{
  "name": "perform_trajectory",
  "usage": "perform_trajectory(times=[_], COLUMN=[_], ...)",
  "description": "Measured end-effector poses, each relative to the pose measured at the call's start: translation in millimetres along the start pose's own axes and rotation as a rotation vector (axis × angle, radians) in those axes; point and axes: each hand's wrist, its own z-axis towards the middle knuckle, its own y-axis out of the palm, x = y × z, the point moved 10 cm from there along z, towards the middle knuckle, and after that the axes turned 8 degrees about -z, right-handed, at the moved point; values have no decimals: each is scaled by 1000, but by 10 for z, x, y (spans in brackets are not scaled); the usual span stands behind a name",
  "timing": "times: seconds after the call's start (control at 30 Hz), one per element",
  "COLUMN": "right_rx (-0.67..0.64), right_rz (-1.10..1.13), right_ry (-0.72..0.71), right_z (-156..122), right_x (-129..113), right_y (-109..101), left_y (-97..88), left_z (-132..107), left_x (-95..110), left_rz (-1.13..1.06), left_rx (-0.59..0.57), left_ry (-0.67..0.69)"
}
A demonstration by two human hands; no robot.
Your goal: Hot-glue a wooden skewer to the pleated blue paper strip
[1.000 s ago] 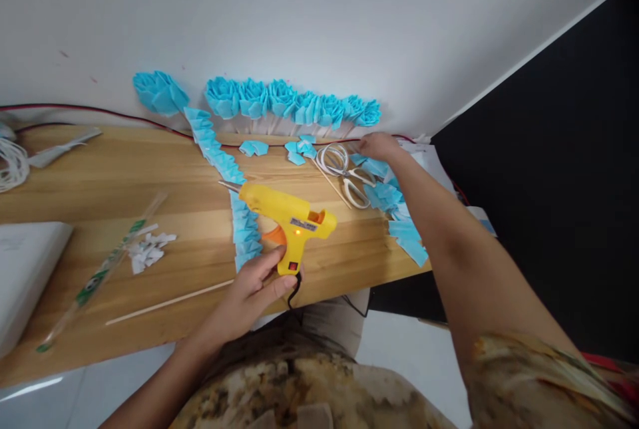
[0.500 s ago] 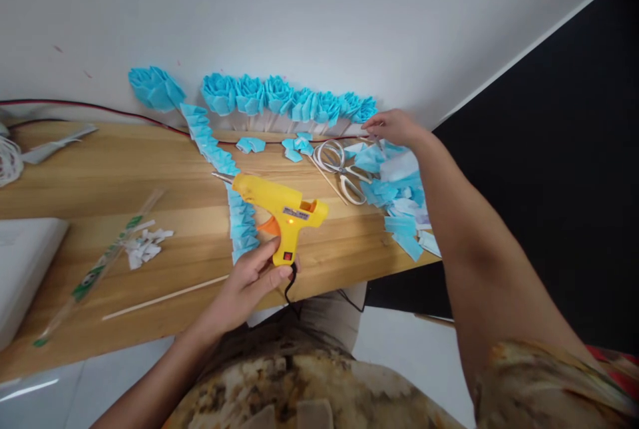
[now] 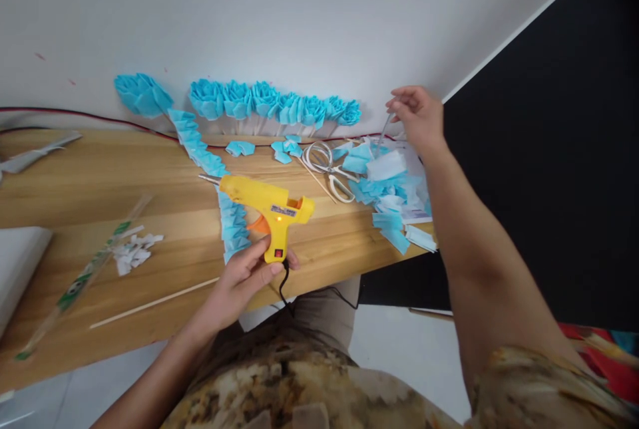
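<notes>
My left hand [image 3: 249, 276] is closed round the bottom of the handle of a yellow hot glue gun [image 3: 257, 193], held over the table. Its metal nozzle points left and a small light glows on its side. At the back right, my right hand [image 3: 417, 116] pinches the top of a thin translucent glue stick [image 3: 383, 133], which slants down towards a heap of blue and white crepe paper pieces [image 3: 387, 183]. Beneath the glue gun lies a pleated blue paper strip [image 3: 200, 149]. White-handled scissors [image 3: 339, 179] rest left of the heap.
Several blue paper roses [image 3: 264, 100] on sticks lean against the wall, with a larger rose [image 3: 142, 94] further left. A wooden stick [image 3: 154, 302], white scraps [image 3: 134, 253], a clear and green wrapper [image 3: 90, 276] and a white box [image 3: 20, 263] lie on the left. A black cord hangs from the gun.
My right hand has risen from beside the paper heap, lifting the glue stick. My left hand keeps the glue gun in nearly the same place, while the whole view has shifted slightly.
</notes>
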Motion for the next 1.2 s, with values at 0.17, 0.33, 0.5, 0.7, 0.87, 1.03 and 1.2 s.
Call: perform_trajectory(times=[0.17,0.33,0.5,0.7,0.87,1.03,1.2], right_rx=[-62,27,184,-212,-317,-296,-205], right_rz=[-34,-108,-62,-337,-157,-241,-487], right_ry=[90,13,-474,-428,-365,-538,-808], right_z=[-103,-52,-518,-1358,-1715,-1833,-2063], right_x=[241,-130,-1493,-1964,-1910,-2041,-2195], right_y=[137,-37,-392,240,602,672,684], left_y=[-19,-11,-2,-50,-75,-61,-106], left_z=[0,17,43,57,75,70,70], left_x=[-28,-7,-2,-63,-71,-84,-84], left_rz=[1,-51,-229,-475,-546,-550,-424], left_rx=[6,12,-4,14,36,16,41], left_ry=[5,7,56,54,37,35,70])
